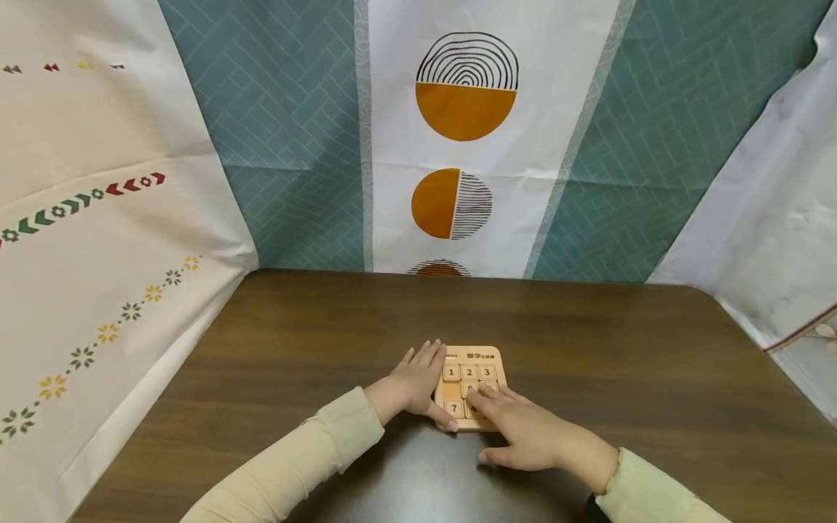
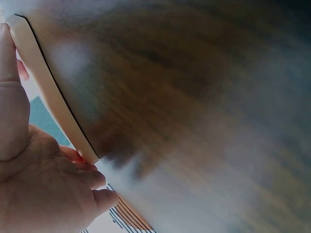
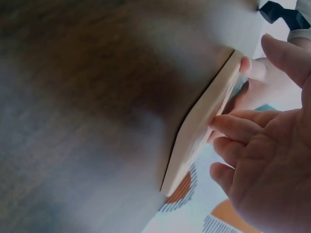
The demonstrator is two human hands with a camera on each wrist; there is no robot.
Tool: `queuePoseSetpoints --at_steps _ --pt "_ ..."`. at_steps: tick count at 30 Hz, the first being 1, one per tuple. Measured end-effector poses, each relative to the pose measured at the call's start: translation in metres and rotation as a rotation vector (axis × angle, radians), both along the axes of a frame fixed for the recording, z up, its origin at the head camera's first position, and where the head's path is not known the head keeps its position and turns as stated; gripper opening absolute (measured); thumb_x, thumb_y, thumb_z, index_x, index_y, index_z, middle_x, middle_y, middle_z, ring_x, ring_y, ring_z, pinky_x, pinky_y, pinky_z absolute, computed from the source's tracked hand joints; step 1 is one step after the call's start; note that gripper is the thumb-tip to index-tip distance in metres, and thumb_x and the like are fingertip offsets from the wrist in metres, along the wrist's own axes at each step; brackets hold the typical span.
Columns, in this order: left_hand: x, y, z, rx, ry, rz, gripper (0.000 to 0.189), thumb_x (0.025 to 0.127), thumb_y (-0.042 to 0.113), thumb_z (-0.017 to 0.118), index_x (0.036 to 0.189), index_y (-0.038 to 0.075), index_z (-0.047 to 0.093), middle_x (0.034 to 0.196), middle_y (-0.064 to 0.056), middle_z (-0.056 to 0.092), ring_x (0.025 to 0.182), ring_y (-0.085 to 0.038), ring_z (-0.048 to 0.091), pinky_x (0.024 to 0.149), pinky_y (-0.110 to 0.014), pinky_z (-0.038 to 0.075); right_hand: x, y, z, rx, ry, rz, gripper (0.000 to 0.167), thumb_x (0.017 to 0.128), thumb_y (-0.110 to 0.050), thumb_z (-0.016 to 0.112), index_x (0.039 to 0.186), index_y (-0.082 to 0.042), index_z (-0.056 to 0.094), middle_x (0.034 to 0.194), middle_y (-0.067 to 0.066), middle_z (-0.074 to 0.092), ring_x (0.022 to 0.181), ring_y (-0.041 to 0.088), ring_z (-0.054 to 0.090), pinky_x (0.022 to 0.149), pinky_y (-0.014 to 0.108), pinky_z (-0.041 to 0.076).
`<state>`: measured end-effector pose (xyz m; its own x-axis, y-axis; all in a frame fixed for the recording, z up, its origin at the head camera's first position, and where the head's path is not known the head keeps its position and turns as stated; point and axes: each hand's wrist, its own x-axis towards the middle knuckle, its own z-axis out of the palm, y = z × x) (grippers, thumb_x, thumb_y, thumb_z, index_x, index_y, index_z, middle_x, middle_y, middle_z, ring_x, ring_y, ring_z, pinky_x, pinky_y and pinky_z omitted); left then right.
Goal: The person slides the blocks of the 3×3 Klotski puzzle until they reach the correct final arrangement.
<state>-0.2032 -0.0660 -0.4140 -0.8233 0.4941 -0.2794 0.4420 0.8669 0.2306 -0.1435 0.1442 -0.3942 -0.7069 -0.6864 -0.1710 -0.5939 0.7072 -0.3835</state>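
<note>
A light wooden sliding number puzzle (image 1: 453, 391) lies flat on the table. Tiles 1, 2 and 3 fill its top row, and a 7 tile (image 1: 454, 409) is at its lower left. Bare wood shows at the left of the middle row. My left hand (image 1: 417, 381) holds the puzzle by its left side, thumb at the near edge, fingers toward the far end. From the right, my right hand (image 1: 532, 432) touches the middle tiles with its fingertips, hiding some numbers. In the right wrist view, a fingertip meets the top face of the puzzle (image 3: 199, 126).
The dark brown wooden table (image 1: 327, 312) stretches around the puzzle on all sides. Behind it hangs a teal and white patterned cloth (image 1: 301, 145). Pale cloths hang at the left (image 1: 98, 218) and right (image 1: 771, 203). A dark band shows at my right sleeve.
</note>
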Motion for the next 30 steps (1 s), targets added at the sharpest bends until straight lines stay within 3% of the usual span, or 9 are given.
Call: queuePoseSetpoints --at_steps 5,15,22,30 --pt "-0.001 -0.001 0.002 -0.002 0.007 -0.001 0.127 0.064 0.069 0.073 0.153 0.003 0.01 0.16 -0.014 0.007 0.147 -0.027 0.009 0.118 -0.045 0.013 -0.001 -0.008 0.003 0.011 0.02 0.016 0.079 0.084 -0.04 0.068 0.145 0.0 0.037 0.149 0.017 0.037 0.14 0.035 0.03 0.112 0.054 0.025" --pt "0.0 0.001 -0.001 -0.004 0.012 -0.004 0.126 0.064 0.066 0.075 0.153 0.003 0.011 0.16 -0.014 0.008 0.147 -0.028 0.008 0.118 -0.046 0.013 -0.004 -0.022 0.003 -0.005 -0.02 0.036 0.078 0.085 -0.042 0.066 0.146 -0.004 0.036 0.151 0.015 0.035 0.139 0.04 0.029 0.111 0.055 0.026" --pt "0.001 0.0 0.0 -0.008 0.003 -0.008 0.127 0.064 0.069 0.073 0.153 0.003 0.01 0.16 -0.013 0.007 0.148 -0.027 0.008 0.118 -0.045 0.013 -0.001 -0.001 0.003 -0.024 0.004 -0.018 0.075 0.087 -0.04 0.066 0.144 -0.001 0.038 0.15 0.019 0.036 0.14 0.039 0.028 0.11 0.056 0.026" --pt "-0.001 0.0 0.0 -0.012 -0.006 -0.006 0.128 0.065 0.069 0.072 0.153 0.004 0.007 0.16 -0.012 0.004 0.148 -0.026 0.005 0.119 -0.044 0.011 0.002 0.018 0.006 -0.01 -0.024 -0.088 0.077 0.087 -0.04 0.067 0.145 -0.002 0.037 0.15 0.025 0.03 0.136 0.05 0.028 0.107 0.06 0.028"
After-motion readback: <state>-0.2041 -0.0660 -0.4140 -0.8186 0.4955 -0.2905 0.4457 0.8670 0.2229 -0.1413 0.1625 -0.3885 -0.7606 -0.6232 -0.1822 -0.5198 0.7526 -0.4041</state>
